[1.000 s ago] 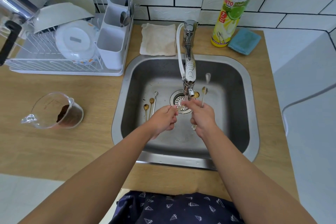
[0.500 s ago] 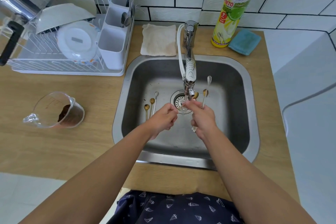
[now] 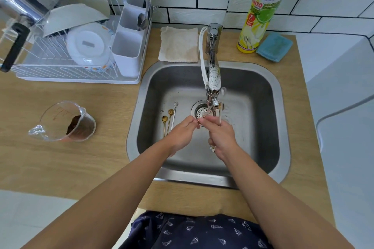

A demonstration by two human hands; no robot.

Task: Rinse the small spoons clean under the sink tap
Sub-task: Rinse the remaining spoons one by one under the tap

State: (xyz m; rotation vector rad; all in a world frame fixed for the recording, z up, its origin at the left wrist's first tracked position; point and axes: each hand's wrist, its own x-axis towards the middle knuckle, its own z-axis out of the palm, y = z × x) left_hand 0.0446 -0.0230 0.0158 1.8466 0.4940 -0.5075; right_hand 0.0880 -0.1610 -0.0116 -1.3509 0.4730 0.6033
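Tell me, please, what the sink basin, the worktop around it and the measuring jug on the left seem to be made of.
The sink basin looks like brushed stainless steel: grey, with a dull sheen and soft reflections. The worktop looks like light wood or a wood-look laminate, since a pale grain pattern shows; which one cannot be told. The measuring jug is clear, probably plastic, possibly glass: brown grounds show through its wall.

Both hands point(image 3: 202, 131) together, fingers curled

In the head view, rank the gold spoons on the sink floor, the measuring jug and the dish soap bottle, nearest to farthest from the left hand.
1. Gold spoons, just left of the left hand.
2. Measuring jug, on the counter, left.
3. Dish soap bottle, back right, by the wall.
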